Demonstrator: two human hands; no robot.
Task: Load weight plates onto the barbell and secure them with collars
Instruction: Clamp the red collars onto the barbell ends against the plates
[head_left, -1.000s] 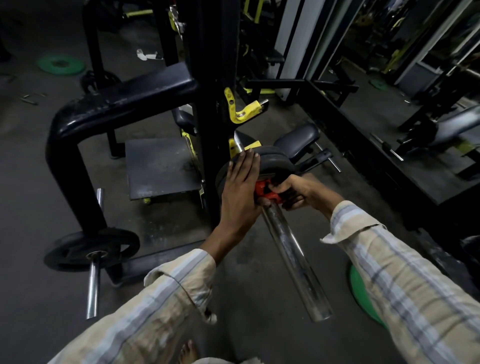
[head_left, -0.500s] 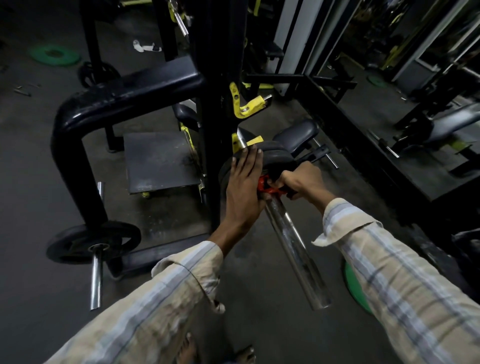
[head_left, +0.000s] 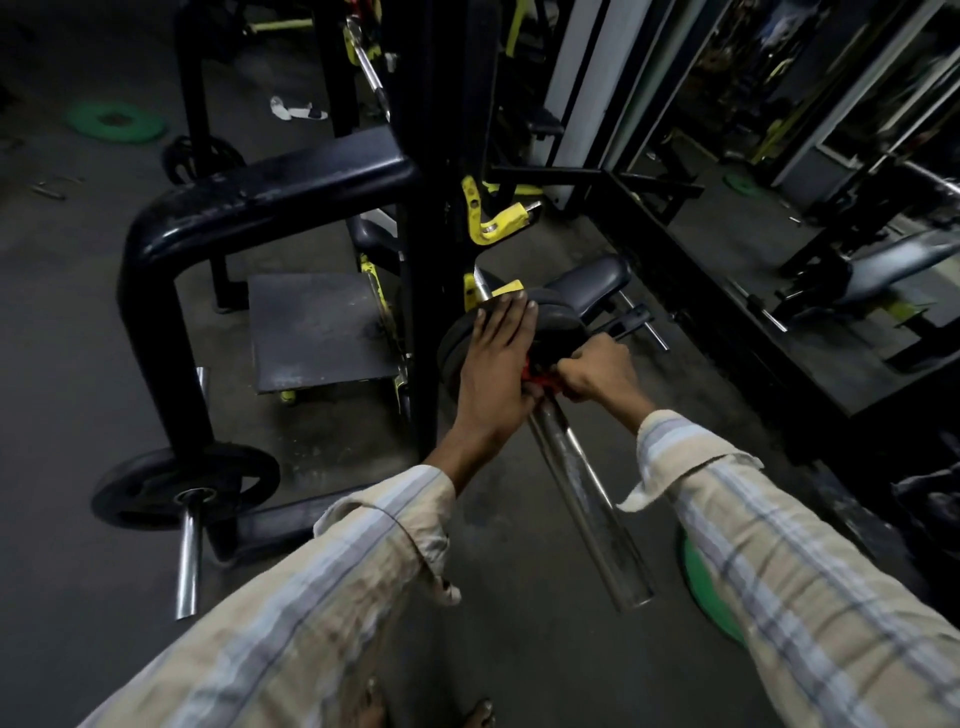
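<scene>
Two hands work at the black weight plate (head_left: 556, 325) on the chrome barbell sleeve (head_left: 587, 499). Your left hand (head_left: 493, 369) lies flat, fingers straight, against the plate's face; your right hand (head_left: 597, 371) grips the red collar (head_left: 537, 375) just outside the plate. Smooth steel likely slips, so squeeze the collar's sides; the thick round plate looks heavy.

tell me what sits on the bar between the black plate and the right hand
In the head view, a red collar sits on the barbell sleeve, against the black plate; the right hand grips it while the left hand lies flat on the plate.
</scene>
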